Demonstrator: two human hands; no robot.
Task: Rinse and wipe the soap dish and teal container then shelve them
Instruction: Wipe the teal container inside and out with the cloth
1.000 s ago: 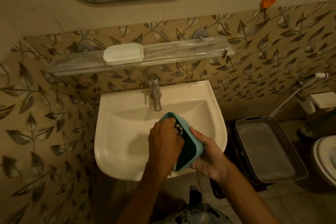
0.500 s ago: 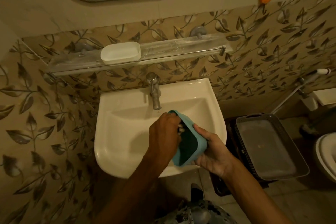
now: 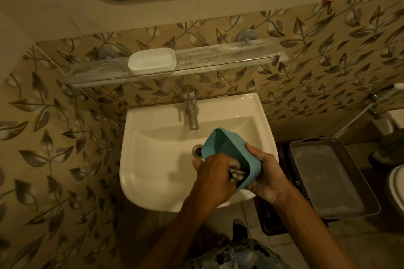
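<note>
1. The right hand [image 3: 267, 176] has a clenched grip on the teal container [image 3: 220, 144]. It is curled round the container's right wall and holds it tilted, with the opening facing up and to the left.
2. The left hand [image 3: 215, 178] has its grip bunched around a patterned cloth [image 3: 237, 173], pressing it into the near inside corner of the container.
3. Directly beneath both grips is a white sink [image 3: 157, 159]. The container is held above its right half, and the drain [image 3: 197, 150] shows just left of the container's far rim.
4. Just beyond the grips, a metal tap [image 3: 192, 109] stands at the sink's back edge.
5. Farther beyond and higher, a glass shelf [image 3: 229, 57] on the leaf-patterned wall carries the white soap dish [image 3: 152, 62], well apart from the hands.
6. To the right of the grips, a grey tray [image 3: 332, 179] lies on a dark basket beside the sink.
</note>
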